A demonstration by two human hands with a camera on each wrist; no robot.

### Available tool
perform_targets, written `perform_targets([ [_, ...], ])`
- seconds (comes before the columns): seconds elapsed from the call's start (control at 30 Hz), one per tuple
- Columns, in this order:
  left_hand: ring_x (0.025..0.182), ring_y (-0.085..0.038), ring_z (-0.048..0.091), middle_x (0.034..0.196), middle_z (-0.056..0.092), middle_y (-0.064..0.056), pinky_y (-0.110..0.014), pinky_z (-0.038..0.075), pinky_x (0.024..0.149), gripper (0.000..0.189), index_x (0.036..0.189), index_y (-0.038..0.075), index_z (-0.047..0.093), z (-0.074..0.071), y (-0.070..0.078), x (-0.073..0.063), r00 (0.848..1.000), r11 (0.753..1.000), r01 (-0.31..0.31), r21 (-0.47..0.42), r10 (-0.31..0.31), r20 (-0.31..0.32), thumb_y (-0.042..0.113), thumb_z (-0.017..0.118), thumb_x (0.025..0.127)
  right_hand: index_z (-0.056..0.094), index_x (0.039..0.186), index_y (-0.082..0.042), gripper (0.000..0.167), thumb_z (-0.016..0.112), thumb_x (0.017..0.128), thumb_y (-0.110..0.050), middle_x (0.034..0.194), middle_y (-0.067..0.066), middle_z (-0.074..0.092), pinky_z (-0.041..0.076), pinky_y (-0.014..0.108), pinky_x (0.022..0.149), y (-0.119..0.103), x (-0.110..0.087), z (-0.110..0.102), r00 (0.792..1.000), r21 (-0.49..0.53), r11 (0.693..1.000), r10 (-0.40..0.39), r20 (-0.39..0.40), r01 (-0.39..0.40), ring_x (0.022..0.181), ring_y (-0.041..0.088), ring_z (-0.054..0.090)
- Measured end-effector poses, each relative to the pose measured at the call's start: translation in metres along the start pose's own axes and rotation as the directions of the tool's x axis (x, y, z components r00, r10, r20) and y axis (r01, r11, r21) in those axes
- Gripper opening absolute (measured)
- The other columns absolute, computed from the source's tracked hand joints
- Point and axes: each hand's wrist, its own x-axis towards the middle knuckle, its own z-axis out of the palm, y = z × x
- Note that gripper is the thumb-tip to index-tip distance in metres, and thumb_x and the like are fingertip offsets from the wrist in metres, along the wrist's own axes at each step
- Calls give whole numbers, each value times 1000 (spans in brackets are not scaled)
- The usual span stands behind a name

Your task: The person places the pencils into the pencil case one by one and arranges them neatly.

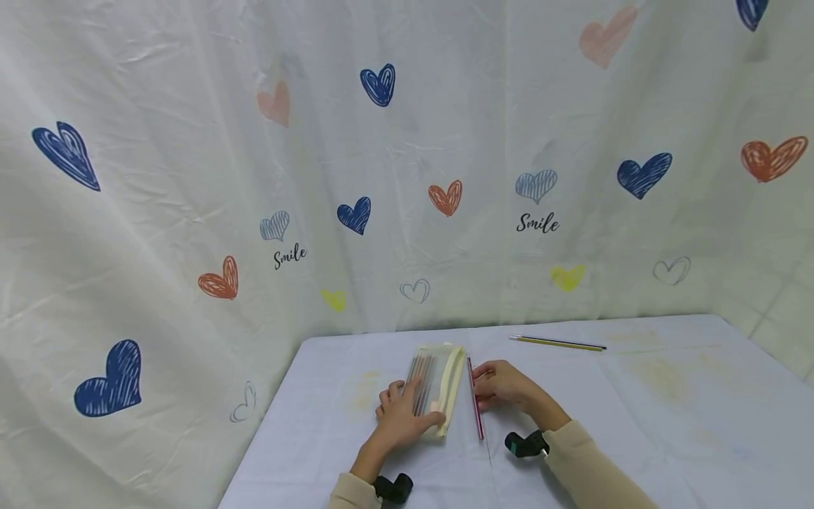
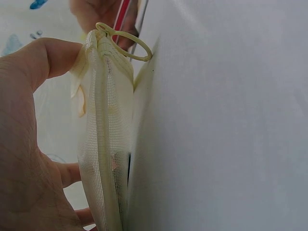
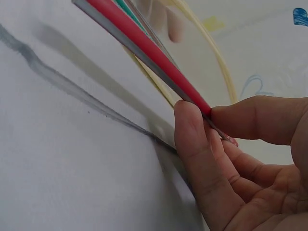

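Note:
A see-through pencil pouch (image 1: pixel 454 378) with a cream zipper edge lies on the table, several pencils (image 1: pixel 421 375) visible inside it. My left hand (image 1: pixel 402 418) holds the pouch, fingers over its left part and thumb at the near right corner. In the left wrist view, the thumb touches the mesh side of the pouch (image 2: pixel 118 130) beside a cream loop (image 2: pixel 137 42). Just right of the pouch, my right hand (image 1: pixel 502 384) pinches a red-and-silver pencil (image 1: pixel 475 403). The right wrist view shows this pencil (image 3: pixel 149 48) between thumb and forefinger, tilted above the cloth.
Black-and-yellow pencils (image 1: pixel 559 343) lie close together at the back right of the table. A white cloth (image 1: pixel 636 424) covers the table. Behind its far edge hangs a white curtain (image 1: pixel 483 127) printed with hearts.

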Motion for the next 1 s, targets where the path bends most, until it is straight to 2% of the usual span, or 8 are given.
perform_targets([
  [0.33, 136, -42, 27, 151, 35, -21, -67, 25, 103, 98, 155, 20, 42, -1, 2, -1, 1000, 1000, 12, 12, -12, 8, 61, 75, 72, 61, 122, 8, 34, 67, 90, 1, 95, 13, 68, 60, 32, 68, -5, 5, 20, 996, 12, 999, 32, -84, -31, 77, 18, 67],
  [0.7, 137, -42, 26, 152, 33, -21, -68, 24, 105, 98, 156, 19, 41, -1, 2, 0, 1000, 1000, 16, 5, -16, 24, 62, 74, 74, 60, 123, 7, 34, 67, 91, -3, 103, 14, 68, 59, 30, 68, -12, 11, 38, 989, 21, 998, 53, -141, -50, 77, 18, 68],
  [1.0, 135, -41, 27, 150, 34, -21, -66, 26, 103, 97, 155, 17, 42, 0, 2, 1, 1000, 1000, 12, 14, -12, 15, 62, 73, 74, 60, 121, 7, 33, 69, 92, -4, 98, 14, 67, 59, 31, 66, -12, 15, 47, 977, 69, 996, 63, -204, -50, 73, 17, 66],
])
